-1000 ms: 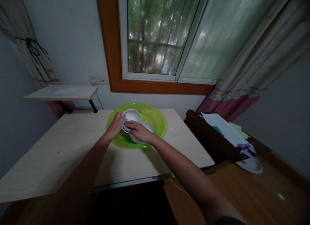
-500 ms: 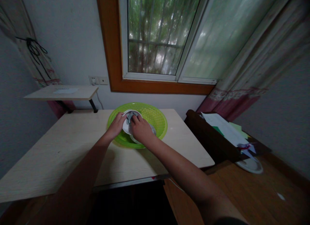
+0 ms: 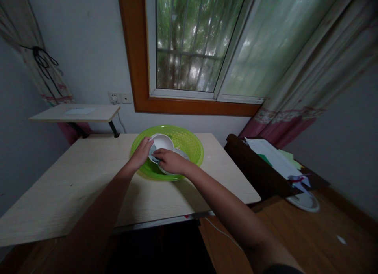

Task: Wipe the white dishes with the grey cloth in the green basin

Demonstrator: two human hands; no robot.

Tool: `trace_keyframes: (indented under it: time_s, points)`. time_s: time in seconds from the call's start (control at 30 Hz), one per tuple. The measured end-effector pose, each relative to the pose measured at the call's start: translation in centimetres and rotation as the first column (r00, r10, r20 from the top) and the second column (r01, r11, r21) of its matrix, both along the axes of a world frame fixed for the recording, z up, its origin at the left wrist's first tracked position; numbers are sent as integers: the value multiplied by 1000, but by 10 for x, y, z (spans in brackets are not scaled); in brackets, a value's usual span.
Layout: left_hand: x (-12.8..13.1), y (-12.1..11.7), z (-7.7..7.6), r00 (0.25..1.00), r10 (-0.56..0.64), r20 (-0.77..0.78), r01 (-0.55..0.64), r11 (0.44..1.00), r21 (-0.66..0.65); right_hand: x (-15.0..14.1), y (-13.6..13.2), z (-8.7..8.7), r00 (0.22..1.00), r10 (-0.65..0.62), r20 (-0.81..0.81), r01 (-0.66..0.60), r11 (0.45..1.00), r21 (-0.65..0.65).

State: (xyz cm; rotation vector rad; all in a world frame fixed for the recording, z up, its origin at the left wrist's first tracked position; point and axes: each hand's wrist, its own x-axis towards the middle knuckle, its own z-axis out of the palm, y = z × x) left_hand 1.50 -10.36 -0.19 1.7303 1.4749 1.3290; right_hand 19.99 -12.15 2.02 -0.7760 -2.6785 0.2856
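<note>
Bowl [image 3: 165, 141]: white, inside the outline of the green basket [image 3: 195, 146], slightly toward ten o'clock of its centre, twelve being the window side. Its mouth faces up toward the wearer; whether it bears on anything below cannot be told.

Left hand [image 3: 142, 152]: clamped on the bowl's rim at nine o'clock. Right hand [image 3: 171, 162]: over the rim at five o'clock, fingers reaching inside onto a grey cloth [image 3: 152, 149] at eight o'clock; whether they pinch it cannot be told. The hands are apart.

Handling, as judged: bowl fairly light, stiff, probably ceramic, so breakable and slippery if wet. Sound hold: thumb inside, fingers outside, at nine or three o'clock. Cloth soft; takes any grip.

A second dish [image 3: 183, 153], partly hidden, lies at four o'clock of the bowl. The basket stands on the desk [image 3: 88, 175]; a raised shelf [image 3: 97, 113] at ten o'clock, the window [image 3: 191, 41] at twelve.
</note>
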Motion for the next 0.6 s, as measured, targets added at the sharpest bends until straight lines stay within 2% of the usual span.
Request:
trace_keyframes:
  time_s: [0.1, 0.23, 0.37, 0.6]
  points:
    - [-1, 4, -3, 999, -30, -11, 30, 1000, 10, 1, 5, -12, 997, 22, -80, -19, 999, 29]
    - [-2, 9, -7, 998, -55, -9, 55, 998, 2, 0, 7, -21, 997, -11, -81, 20, 994, 110]
    - [-2, 12, -7, 994, -110, -5, 110, 993, 29, -1, 1, -13, 991, -130, -6, 128, 964, 232]
    - [0, 9, -5, 994, -107, -19, 107, 994, -3, -1, -8, 4, 945, -316, 81, 247, 856, 454]
